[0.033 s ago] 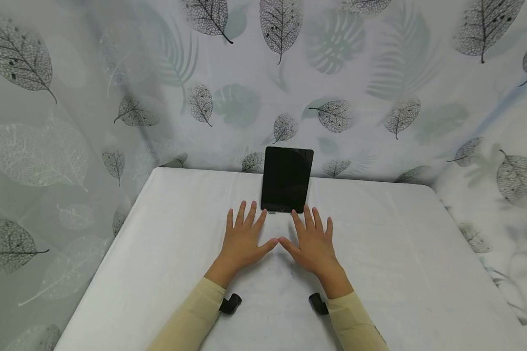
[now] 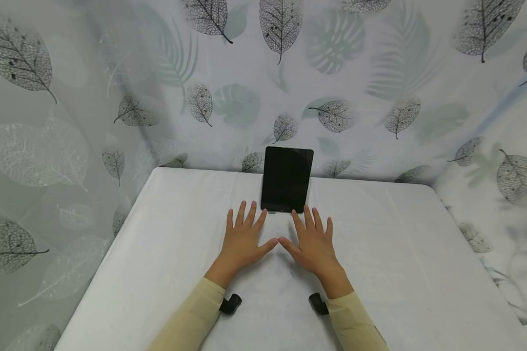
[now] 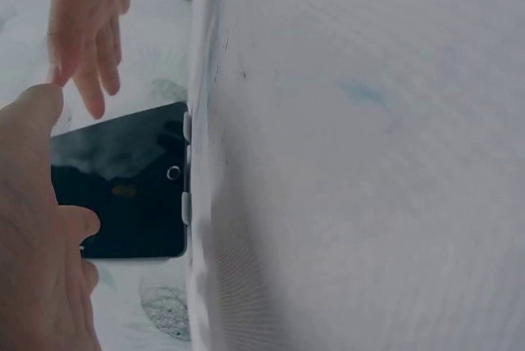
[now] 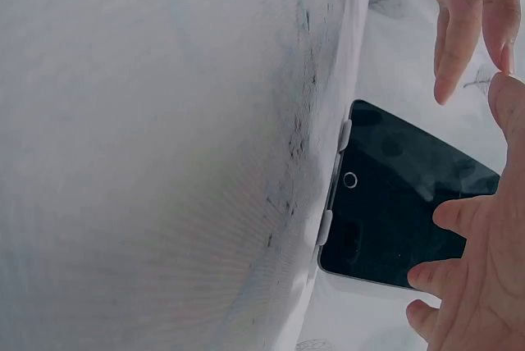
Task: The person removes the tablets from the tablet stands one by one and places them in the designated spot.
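Hands first, from the head view: your left hand (image 2: 244, 239) and right hand (image 2: 311, 242) lie flat on the white table (image 2: 399, 253), fingers straight and spread apart, holding nothing, with the two thumb tips touching between them. Just beyond your fingertips a black tablet (image 2: 287, 179) stands upright near the table's far edge, its dark screen facing you, against the leaf-patterned curtain (image 2: 377, 87). A small black camera mount (image 2: 230, 303) shows under each beige sleeve (image 2: 189, 321).

From your left wrist, the tablet (image 3: 123, 183) shows its round home button, propped in small white clips at its bottom edge; your left hand (image 3: 37, 228) stays apart from it.

From your right wrist, the tablet (image 4: 410, 195) sits the same way, your right-hand fingers (image 4: 455, 216) relaxed before the screen.
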The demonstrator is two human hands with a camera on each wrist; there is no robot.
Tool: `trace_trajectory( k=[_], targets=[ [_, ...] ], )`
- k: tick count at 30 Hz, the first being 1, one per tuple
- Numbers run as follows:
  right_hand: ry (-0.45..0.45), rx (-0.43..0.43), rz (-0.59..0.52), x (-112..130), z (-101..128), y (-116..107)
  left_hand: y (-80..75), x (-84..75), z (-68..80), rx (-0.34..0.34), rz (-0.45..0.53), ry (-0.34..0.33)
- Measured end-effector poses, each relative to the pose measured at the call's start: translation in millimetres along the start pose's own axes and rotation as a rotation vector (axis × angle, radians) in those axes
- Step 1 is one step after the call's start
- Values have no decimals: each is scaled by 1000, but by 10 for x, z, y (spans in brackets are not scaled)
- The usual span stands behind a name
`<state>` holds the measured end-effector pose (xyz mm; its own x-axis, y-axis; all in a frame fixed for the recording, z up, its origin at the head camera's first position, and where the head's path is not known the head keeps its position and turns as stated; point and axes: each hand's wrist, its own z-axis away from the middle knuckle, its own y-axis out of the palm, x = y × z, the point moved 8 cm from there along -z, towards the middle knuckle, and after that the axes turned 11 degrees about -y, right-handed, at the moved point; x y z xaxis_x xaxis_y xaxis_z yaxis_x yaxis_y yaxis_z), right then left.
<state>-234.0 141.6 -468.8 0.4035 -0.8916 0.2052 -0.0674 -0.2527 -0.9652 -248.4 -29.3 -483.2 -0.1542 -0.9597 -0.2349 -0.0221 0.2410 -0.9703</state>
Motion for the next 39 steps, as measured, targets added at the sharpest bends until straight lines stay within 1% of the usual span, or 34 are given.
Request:
trace_trajectory(
  k=[3,7,10,13,17,21,24,26,30,34,37,39],
  targets=[
    [8,0,-8,-24,2,8,4,4,-5,8,16,-6],
    [27,-18,-32,-80,9,16,-8,11,-5,-13,87,-9],
    [32,-47,-55,-112,4,12,-19,13,-8,-41,169,-6],
    [23,-93,-91,-128,-11,-3,-21,3,-21,-47,265,-9],
    [-8,-208,-177,-140,-48,-83,-59,-54,-45,-40,455,5],
    [-34,-337,-243,-163,-120,-237,-168,-141,-104,-39,647,42],
    [-33,-395,-285,-187,-205,-346,-281,-165,-179,-62,773,53],
    [-29,-428,-343,-201,-265,-411,-339,-159,-231,-73,866,48],
    [-15,-512,-472,-234,-363,-510,-385,-137,-338,-88,1051,35],
    [38,-598,-603,-325,-456,-504,-360,-113,-447,-112,1233,5],
    [122,-634,-708,-439,-526,-392,-269,-92,-518,-110,1363,-57],
    [202,-637,-771,-517,-554,-281,-185,-81,-544,-96,1447,-108]
  ],
)
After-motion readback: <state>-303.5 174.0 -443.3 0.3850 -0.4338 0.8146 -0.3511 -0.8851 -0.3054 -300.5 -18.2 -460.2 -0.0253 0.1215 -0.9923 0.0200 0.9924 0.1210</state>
